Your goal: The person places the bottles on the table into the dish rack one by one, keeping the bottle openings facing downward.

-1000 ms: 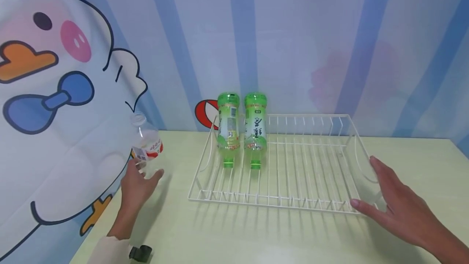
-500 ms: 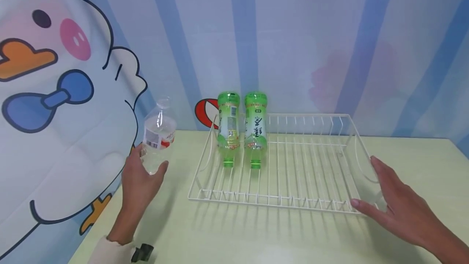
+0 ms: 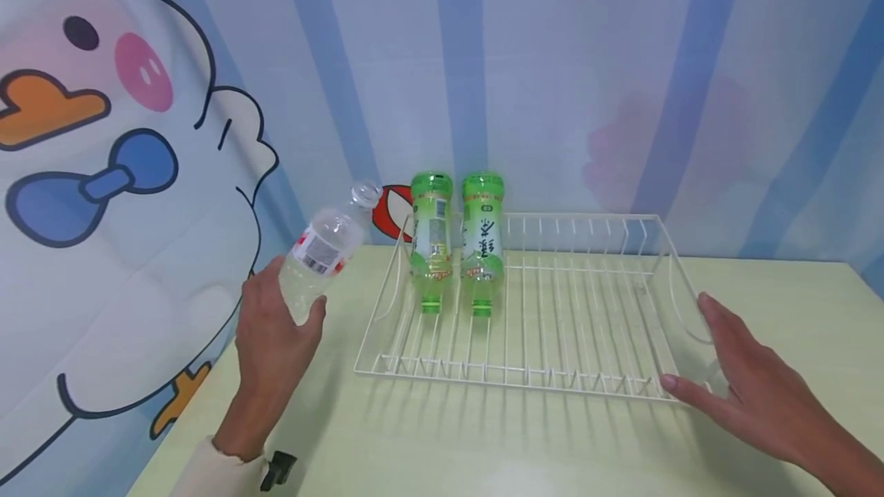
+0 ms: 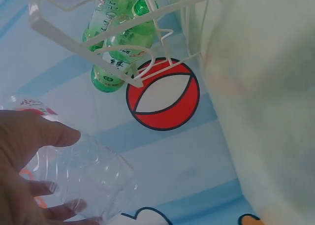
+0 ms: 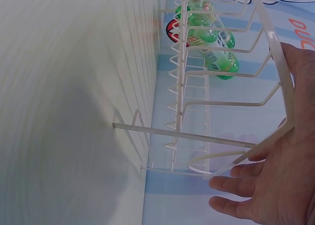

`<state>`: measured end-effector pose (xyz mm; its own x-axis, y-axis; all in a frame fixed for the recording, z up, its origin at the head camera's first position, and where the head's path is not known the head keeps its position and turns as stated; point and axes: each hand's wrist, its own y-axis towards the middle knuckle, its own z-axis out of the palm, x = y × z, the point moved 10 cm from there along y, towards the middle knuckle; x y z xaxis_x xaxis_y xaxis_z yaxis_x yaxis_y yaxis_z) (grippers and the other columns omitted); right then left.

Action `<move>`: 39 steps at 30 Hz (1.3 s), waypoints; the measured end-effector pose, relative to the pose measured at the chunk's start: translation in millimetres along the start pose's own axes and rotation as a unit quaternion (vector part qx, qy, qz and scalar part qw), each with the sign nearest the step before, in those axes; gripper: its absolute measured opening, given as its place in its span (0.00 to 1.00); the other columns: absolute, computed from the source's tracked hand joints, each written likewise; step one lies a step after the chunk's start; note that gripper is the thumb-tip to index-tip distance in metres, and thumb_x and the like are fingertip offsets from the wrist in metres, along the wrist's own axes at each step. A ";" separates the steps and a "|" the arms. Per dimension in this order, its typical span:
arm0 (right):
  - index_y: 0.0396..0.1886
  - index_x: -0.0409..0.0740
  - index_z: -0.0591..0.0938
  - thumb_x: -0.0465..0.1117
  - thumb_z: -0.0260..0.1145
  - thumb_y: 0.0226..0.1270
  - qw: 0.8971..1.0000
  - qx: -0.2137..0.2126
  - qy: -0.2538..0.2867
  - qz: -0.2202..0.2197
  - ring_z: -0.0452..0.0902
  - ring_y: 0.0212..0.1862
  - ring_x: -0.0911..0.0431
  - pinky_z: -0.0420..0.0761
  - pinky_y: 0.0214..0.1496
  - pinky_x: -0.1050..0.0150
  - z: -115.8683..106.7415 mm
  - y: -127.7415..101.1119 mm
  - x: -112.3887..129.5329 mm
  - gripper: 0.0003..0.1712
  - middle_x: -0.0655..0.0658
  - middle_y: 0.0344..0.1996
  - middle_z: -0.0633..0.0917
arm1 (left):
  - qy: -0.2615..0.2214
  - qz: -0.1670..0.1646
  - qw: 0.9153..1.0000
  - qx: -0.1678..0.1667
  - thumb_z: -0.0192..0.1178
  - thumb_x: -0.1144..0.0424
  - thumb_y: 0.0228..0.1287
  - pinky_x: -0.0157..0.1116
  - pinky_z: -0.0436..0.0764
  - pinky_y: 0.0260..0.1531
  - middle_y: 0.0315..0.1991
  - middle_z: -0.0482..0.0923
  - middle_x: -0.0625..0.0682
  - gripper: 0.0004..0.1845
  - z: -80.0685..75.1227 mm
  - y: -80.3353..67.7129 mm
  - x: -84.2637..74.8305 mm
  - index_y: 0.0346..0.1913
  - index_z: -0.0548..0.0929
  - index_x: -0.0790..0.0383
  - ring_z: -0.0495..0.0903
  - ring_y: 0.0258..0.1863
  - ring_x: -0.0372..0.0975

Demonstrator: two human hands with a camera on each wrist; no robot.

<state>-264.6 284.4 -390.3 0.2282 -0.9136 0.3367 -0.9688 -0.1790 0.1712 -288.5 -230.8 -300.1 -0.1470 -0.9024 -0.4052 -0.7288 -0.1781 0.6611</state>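
My left hand (image 3: 272,340) grips a clear plastic bottle (image 3: 321,251) by its lower part, above the table and left of the rack. The bottle has a white and red label, and its neck tilts up to the right. In the left wrist view, the thumb and fingers lie around the clear bottle (image 4: 96,173). My right hand (image 3: 760,397) touches the right front corner of a white wire rack (image 3: 511,378), fingers fairly straight. In the right wrist view, the hand (image 5: 285,180) lies along the rack's rim (image 5: 283,82).
Two green tea bottles (image 3: 431,244) (image 3: 482,240) lie side by side in the rack's left part, caps toward the front. The rack stands on a pale table (image 3: 483,443). Behind it hangs a blue striped backdrop (image 3: 539,83) with a cartoon duck (image 3: 173,267).
My left hand has moved slightly right and turned, tipping the clear bottle's neck over to the right, nearer the rack. The right hand, the rack and the green tea bottles have stayed put.
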 end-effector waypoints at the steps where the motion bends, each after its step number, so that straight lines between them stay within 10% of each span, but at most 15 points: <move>1: 0.80 0.38 0.36 0.64 0.66 0.64 1.000 -0.001 0.000 -0.002 0.62 0.63 0.23 0.68 0.50 0.24 -0.1 0.0 0.8 0.65 0.25 0.75 0.49 | 0.006 0.009 1.000 -0.007 0.76 0.68 0.51 0.64 0.79 0.43 0.56 0.72 0.68 0.40 -1.4 0.2 -3.6 0.67 0.67 0.68 0.75 0.51 0.59; 18: 0.80 0.36 0.43 0.61 0.72 0.58 0.997 -0.059 -0.010 -0.052 0.61 0.64 0.25 0.66 0.52 0.26 -15.3 0.3 9.9 0.66 0.26 0.74 0.54 | 0.066 0.124 0.987 -0.075 0.78 0.68 0.47 0.65 0.74 0.51 0.58 0.73 0.67 0.40 -12.0 3.3 -67.7 0.65 0.71 0.66 0.73 0.57 0.59; 39: 0.80 0.40 0.46 0.65 0.73 0.55 0.990 -0.091 -0.008 -0.109 0.56 0.71 0.33 0.58 0.63 0.31 -44.8 15.2 61.2 0.67 0.32 0.75 0.58 | 0.105 0.255 0.960 -0.052 0.76 0.66 0.49 0.72 0.61 0.59 0.64 0.68 0.64 0.42 -3.3 -2.9 -157.1 0.69 0.69 0.57 0.63 0.69 0.59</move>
<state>-261.1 242.1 -325.7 0.4272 -0.8664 0.2585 -0.8628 -0.3052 0.4030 -261.1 -89.8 -236.3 -0.3208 -0.9399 0.1169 -0.5260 0.2795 0.8032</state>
